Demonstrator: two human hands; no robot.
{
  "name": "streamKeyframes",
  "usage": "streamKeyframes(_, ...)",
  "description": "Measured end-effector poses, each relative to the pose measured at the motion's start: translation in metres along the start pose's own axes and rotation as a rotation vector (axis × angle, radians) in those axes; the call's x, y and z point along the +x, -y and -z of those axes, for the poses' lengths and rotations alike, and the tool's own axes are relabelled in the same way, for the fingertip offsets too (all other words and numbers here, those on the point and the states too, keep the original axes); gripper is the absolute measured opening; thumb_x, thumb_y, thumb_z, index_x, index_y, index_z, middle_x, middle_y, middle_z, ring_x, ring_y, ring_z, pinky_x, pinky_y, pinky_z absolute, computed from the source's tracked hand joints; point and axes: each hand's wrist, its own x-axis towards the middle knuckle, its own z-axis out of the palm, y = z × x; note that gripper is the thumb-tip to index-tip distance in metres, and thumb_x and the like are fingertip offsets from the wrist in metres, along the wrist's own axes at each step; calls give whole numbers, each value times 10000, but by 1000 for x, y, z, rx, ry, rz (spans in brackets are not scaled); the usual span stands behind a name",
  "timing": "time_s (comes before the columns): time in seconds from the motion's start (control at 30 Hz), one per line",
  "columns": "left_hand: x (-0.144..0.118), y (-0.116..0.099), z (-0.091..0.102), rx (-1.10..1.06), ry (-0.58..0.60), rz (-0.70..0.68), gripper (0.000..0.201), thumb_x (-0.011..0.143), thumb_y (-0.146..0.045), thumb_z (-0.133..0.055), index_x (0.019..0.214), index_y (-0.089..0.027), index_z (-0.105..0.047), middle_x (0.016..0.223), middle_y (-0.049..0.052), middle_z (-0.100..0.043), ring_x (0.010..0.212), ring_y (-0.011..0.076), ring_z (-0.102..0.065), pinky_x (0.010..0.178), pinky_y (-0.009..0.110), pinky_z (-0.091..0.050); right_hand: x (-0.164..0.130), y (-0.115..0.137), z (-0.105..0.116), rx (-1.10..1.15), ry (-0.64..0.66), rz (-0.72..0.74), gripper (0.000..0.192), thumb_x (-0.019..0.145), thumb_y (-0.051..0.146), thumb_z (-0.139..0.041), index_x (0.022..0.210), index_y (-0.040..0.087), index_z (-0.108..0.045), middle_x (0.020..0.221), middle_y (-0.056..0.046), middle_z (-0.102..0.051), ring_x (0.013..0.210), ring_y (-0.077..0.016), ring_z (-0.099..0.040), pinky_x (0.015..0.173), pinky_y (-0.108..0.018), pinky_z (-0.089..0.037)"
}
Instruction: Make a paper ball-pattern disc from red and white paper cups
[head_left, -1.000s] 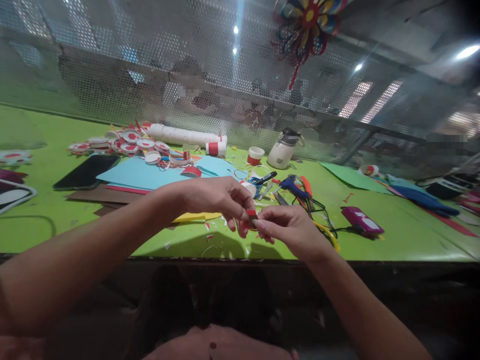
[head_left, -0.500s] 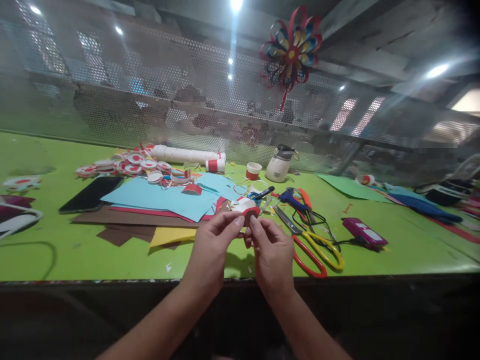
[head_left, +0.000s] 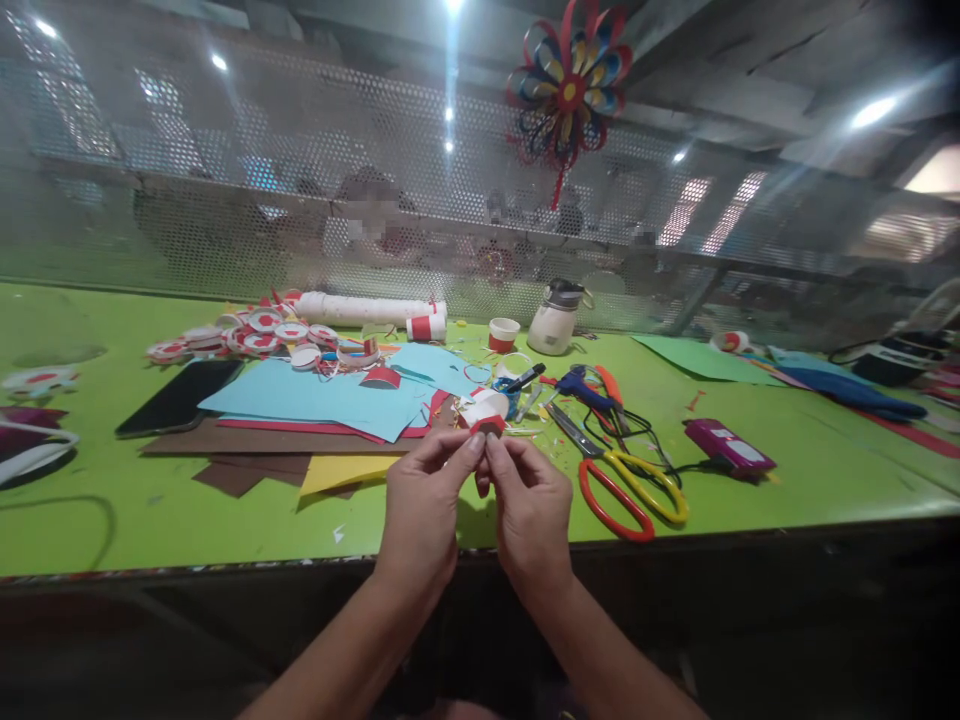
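Between my two hands, a small red paper piece (head_left: pixel 491 426) is pinched at thumbs and fingertips, just above the front of the table. My left hand (head_left: pixel 421 495) closes on its left side. My right hand (head_left: pixel 531 500) grips the right side, thumb tips nearly touching. My fingers cover most of the piece, so its full shape is hidden. Right behind it shows a white and red curved paper piece (head_left: pixel 484 405); I cannot tell whether the two are joined. Scissors (head_left: pixel 616 468) with red and yellow handles lie to the right of my right hand.
Blue paper sheets (head_left: pixel 300 393) lie over brown and yellow ones, beside a black phone (head_left: pixel 180 397). Behind are red-and-white paper discs (head_left: pixel 262 330), a white tube (head_left: pixel 360 310), a paper cup (head_left: pixel 503 336) and a jug (head_left: pixel 553 322). A glue gun (head_left: pixel 581 390) and purple box (head_left: pixel 729 448) sit right.
My right hand has shifted slightly left, bringing both thumbs closer together on the red piece. The whole view has also moved a little.
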Motion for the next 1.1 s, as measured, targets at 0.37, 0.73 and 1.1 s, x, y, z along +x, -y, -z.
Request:
streamKeyframes(0.37, 5, 5, 8, 39, -84, 62, 99, 656, -247, -761, 687, -168, -709, 675, -22, -624, 696, 99, -517, 699, 218, -405, 15, 14, 16, -170, 90, -39, 237, 818, 394, -639, 791, 161, -677, 668, 0, -594, 608, -114, -517, 588, -241, -443)
streamKeyframes(0.73, 4, 2, 10, 134, -15, 86, 115, 652, -268, -764, 692, -170, -719, 643, -15, -625, 648, 102, -494, 646, 220, -397, 29, 27, 27, -226, 290, -114, 231, 763, 373, -697, 705, 153, -659, 547, 32, -554, 493, -87, -457, 476, -218, -368)
streamKeyframes(1.1, -7, 3, 3, -115, 37, 149, 157, 814, -286, -591, 818, -150, -669, 839, 31, -631, 809, 134, -567, 618, 220, -446, 23, 19, 30, 59, 165, -234, 221, 717, 351, -739, 704, 147, -655, 552, 33, -560, 468, -69, -448, 446, -200, -333)
